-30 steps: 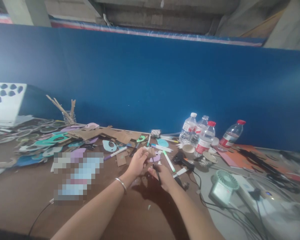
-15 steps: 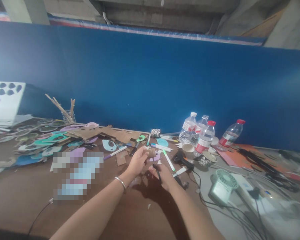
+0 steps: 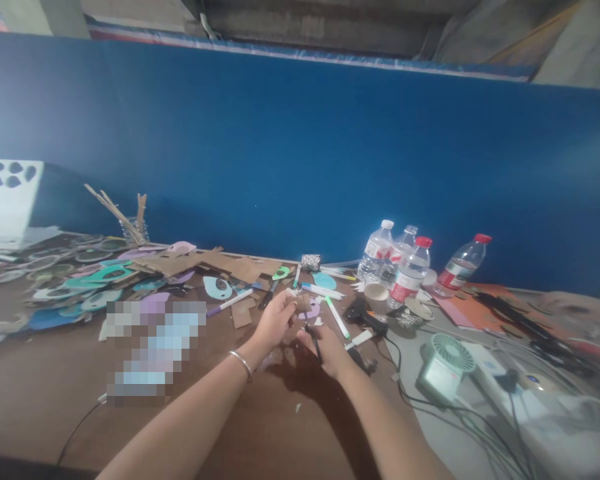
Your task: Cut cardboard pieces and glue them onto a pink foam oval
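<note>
A: Cardboard piece (image 3: 303, 303), the small brown one, sits just below the middle of the frame. Our left hand (image 3: 276, 321) has its fingers closed on it, up off the brown desk (image 3: 40, 393).

B: And our right hand (image 3: 325, 348)?

A: Its fingers are wrapped around a thin black pen (image 3: 314, 341). The tip of the pen points up toward the cardboard piece. The two hands are very close, almost touching.

B: We have a silver bangle (image 3: 242, 364) on our left wrist.

A: Yes. Just past our hands lie some markers (image 3: 337, 317), one with a green cap. A black tool (image 3: 361, 313) with a cord lies to the right of them.

B: What is farther right?

A: Four water bottles (image 3: 410, 275) stand near the blue wall (image 3: 300, 153), and a paper cup (image 3: 376, 295) lies by them. A small green fan (image 3: 445, 361) sits at the lower right.

B: On the left we see lots of coloured paper shapes (image 3: 95, 280), and a jar of wooden sticks (image 3: 130, 223) behind them.
</note>
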`<action>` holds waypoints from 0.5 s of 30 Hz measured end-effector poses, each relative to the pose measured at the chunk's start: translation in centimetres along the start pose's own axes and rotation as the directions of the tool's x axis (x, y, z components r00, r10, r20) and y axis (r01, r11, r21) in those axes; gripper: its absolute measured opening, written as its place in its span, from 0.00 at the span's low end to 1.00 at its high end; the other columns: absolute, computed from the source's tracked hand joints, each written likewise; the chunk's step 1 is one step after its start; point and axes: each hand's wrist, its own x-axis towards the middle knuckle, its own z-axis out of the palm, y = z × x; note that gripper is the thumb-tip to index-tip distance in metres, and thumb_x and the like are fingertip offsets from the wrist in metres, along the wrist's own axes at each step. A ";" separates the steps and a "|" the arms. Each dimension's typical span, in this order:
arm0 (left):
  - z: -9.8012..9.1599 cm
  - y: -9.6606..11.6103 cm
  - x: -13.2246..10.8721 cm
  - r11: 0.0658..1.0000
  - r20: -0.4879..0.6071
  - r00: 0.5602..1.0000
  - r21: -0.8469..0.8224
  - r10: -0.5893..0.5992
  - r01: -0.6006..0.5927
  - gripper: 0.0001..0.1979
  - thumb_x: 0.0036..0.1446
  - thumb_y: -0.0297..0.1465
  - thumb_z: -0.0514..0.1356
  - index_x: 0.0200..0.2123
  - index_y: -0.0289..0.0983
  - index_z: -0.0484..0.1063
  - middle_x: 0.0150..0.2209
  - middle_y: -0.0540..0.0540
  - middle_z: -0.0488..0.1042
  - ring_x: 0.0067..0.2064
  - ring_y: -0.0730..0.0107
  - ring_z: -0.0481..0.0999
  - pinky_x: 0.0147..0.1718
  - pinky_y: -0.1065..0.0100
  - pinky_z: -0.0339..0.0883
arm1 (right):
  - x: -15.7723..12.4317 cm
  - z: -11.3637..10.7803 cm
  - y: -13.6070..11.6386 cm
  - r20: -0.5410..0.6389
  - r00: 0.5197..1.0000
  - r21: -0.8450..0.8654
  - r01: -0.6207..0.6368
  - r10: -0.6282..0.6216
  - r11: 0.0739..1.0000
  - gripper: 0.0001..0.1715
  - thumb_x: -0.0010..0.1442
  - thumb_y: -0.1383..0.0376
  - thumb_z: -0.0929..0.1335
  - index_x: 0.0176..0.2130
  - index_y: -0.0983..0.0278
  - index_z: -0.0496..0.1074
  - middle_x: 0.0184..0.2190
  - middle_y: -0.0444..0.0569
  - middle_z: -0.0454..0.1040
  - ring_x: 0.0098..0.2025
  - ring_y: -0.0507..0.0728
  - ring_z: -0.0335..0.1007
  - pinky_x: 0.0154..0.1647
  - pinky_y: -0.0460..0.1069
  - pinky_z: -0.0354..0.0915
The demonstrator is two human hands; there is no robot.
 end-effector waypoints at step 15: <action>0.0 0.0 0.1 0.999 -0.023 1.000 -0.038 -0.001 0.000 0.06 0.51 0.33 0.54 0.31 0.37 0.62 0.19 0.56 0.59 0.19 0.81 0.59 0.17 0.78 0.50 | 0.1 0.4 0.6 -0.078 0.990 -0.103 -0.128 0.120 0.986 0.29 0.51 0.45 0.62 0.26 0.69 0.73 0.21 0.48 0.69 0.26 0.54 0.62 0.27 0.45 0.56</action>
